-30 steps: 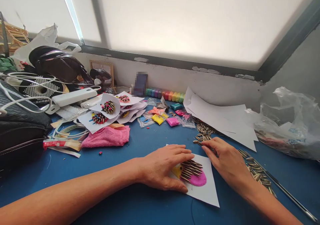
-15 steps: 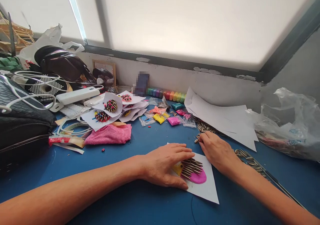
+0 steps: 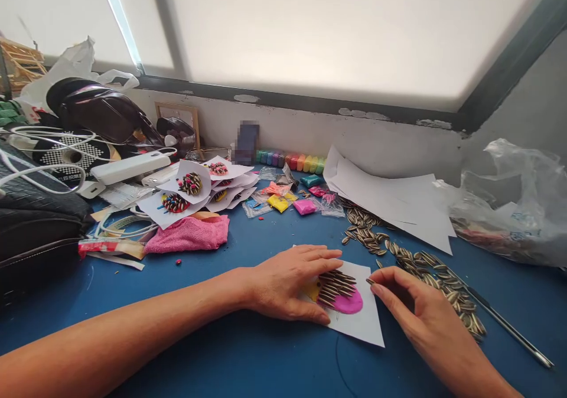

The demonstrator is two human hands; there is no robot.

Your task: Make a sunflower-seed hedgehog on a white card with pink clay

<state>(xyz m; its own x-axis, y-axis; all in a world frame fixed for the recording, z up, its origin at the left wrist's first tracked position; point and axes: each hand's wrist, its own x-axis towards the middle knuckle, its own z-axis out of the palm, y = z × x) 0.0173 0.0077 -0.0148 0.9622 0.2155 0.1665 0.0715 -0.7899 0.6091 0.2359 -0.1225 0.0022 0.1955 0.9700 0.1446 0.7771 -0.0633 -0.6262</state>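
My left hand (image 3: 295, 283) lies spread on a white sheet of paper (image 3: 363, 330), fingers apart around a clay figure. The figure has a magenta clay body (image 3: 349, 302) and a yellow clay head (image 3: 312, 290), partly hidden by my hand. Rows of striped sunflower seeds (image 3: 336, 286) stick out of the body's left and upper part. Just right of the paper, my right hand (image 3: 419, 309) pinches a single sunflower seed (image 3: 370, 281) between thumb and forefinger. Behind that hand, loose sunflower seeds (image 3: 414, 262) spread in a long pile.
Metal tweezers (image 3: 509, 327) lie right of the seeds. Blank paper sheets (image 3: 390, 194) and a clear plastic bag (image 3: 518, 209) are behind. Bagged clay (image 3: 305, 206), finished seed pictures (image 3: 177, 203), a pink cloth (image 3: 188, 234) and a black bag (image 3: 39, 221) occupy the left and back.
My right hand has come back from the seed pile toward the paper's right edge, with a seed now visible in its pinch. My left hand stays on the paper. The view has shifted slightly.
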